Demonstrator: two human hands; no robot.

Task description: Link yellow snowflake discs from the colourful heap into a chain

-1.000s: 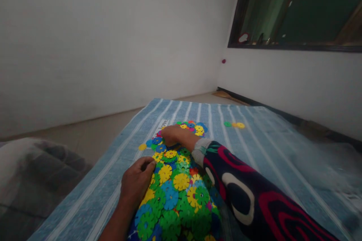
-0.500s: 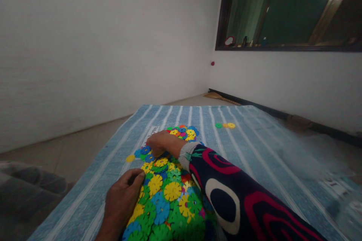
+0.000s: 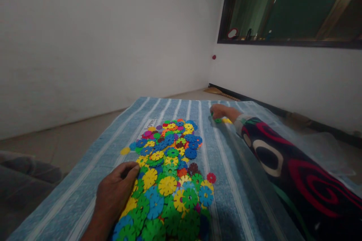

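Observation:
A long pile of notched plastic snowflake discs (image 3: 167, 185) in green, yellow, blue, red and other colours lies on the striped blue cloth (image 3: 113, 141). My left hand (image 3: 117, 186) rests against the pile's left edge, thumb and forefinger tips together; whatever may be between them is hidden. At the far right of the pile, my right hand (image 3: 219, 111) is closed in a pinch, with a bit of a green snowflake disc (image 3: 212, 114) showing at its fingertips. Just under that hand lie another green disc (image 3: 217, 121) and a yellow disc (image 3: 227, 121).
A red disc (image 3: 211, 177) lies apart on the pile's right, a yellow disc (image 3: 125, 151) on its left. Clear plastic sheeting (image 3: 319, 150) covers the cloth's right side. Grey fabric (image 3: 26, 180) is at the left. A white wall (image 3: 107, 37) stands behind.
My right hand has moved from the far part of the pile to the discs lying apart on the right, now with a green disc at its fingertips. My left hand stays at the pile's edge.

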